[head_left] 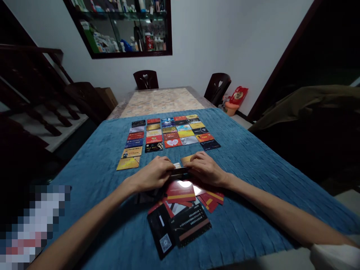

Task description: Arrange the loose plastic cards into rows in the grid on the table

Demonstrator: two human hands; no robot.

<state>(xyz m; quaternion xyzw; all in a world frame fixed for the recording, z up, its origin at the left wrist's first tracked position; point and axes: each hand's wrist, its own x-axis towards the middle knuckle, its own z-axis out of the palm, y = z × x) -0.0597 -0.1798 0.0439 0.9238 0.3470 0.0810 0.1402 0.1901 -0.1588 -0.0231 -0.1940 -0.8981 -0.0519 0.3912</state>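
Note:
My left hand (159, 170) and my right hand (206, 168) are close together above the near middle of the table. Between them is a dark card (180, 171) seen nearly edge-on, with the fingers of each hand closed on one end; whether it is one card or a few, I cannot tell. A gold card (186, 160) shows just behind my right fingers. Below my hands lies a loose pile with a red card (181, 192), a black card with a QR code (160, 230) and a black card with white print (191, 224). My hands partly cover the pile's far side.
Beyond my hands, several cards lie in overlapping columns, including a yellow card (128, 163) and a dark card (210, 145). A blue cloth (247, 180) covers the near table. Chairs (216, 90) stand around the far end, and a stair railing (30, 90) is at left.

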